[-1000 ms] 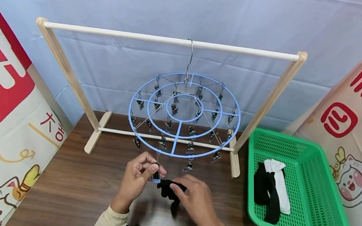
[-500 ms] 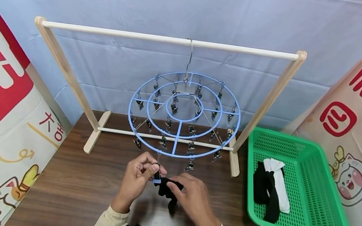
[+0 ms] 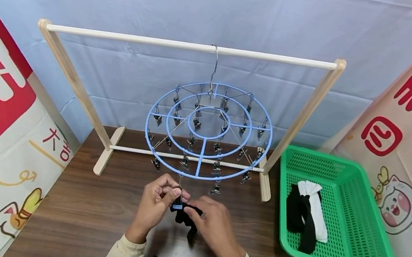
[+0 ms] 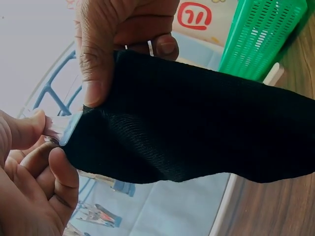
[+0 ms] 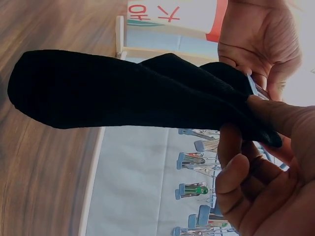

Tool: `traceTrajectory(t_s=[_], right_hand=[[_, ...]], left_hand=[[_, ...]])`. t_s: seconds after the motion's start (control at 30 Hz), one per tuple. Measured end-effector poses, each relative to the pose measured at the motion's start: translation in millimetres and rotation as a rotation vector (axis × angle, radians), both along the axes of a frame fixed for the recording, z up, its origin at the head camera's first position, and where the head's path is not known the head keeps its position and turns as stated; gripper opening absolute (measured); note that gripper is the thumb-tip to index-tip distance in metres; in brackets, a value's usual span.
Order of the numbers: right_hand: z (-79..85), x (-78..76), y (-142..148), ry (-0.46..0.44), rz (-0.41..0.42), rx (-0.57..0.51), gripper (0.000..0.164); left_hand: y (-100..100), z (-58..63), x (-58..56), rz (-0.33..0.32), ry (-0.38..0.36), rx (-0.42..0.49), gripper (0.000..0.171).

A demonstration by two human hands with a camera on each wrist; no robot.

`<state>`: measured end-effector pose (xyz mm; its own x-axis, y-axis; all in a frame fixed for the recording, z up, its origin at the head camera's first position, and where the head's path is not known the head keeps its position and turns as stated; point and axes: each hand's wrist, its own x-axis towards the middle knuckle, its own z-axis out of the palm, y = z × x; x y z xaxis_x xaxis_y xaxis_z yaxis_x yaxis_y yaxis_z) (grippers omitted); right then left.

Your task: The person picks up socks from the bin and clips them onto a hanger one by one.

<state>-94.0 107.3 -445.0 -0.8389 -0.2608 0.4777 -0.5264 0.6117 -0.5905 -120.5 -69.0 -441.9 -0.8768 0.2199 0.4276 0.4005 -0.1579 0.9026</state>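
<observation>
My left hand (image 3: 151,209) pinches a metal clip (image 4: 64,127) with pale blue tips, hanging from the front of a round blue drying hanger (image 3: 199,165). A black sock (image 3: 186,219) is pinched at its cuff by my right hand (image 3: 217,228), thumb on top. In the left wrist view the cuff edge lies right at the clip's tips, and the sock (image 4: 187,118) stretches away from it to the right. The right wrist view has the sock (image 5: 98,91) hanging down from the fingers with its toe free.
The hanger hooks over the white bar (image 3: 131,38) of a wooden stand (image 3: 67,68). Several other clips dangle from its rings. At right, a green basket (image 3: 380,243) holds a black sock (image 3: 308,228) and a white sock (image 3: 319,214). Printed banners flank the brown table (image 3: 69,214).
My right hand has moved left with the black sock, bringing its cuff to the clip. The left hand stays nearly still, pinching the clip.
</observation>
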Motion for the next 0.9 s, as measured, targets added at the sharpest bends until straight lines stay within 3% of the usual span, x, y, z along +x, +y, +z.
traceTrajectory(t_s=[0.23, 0.57, 0.9], right_hand=[[2.0, 1.6, -1.0, 0.005, -0.003, 0.006, 0.013], [1.8, 5.0, 1.9, -0.035, -0.023, 0.020, 0.012], [-0.9, 9.1, 6.2, -0.049, -0.050, 0.017, 0.011]], left_hand=[[-0.9, 0.1, 1.8, 0.003, -0.003, -0.007, 0.009], [-0.2, 0.0, 5.2, 0.057, 0.020, -0.056, 0.007], [0.0, 29.8, 17.0, 0.109, 0.013, -0.114, 0.007]])
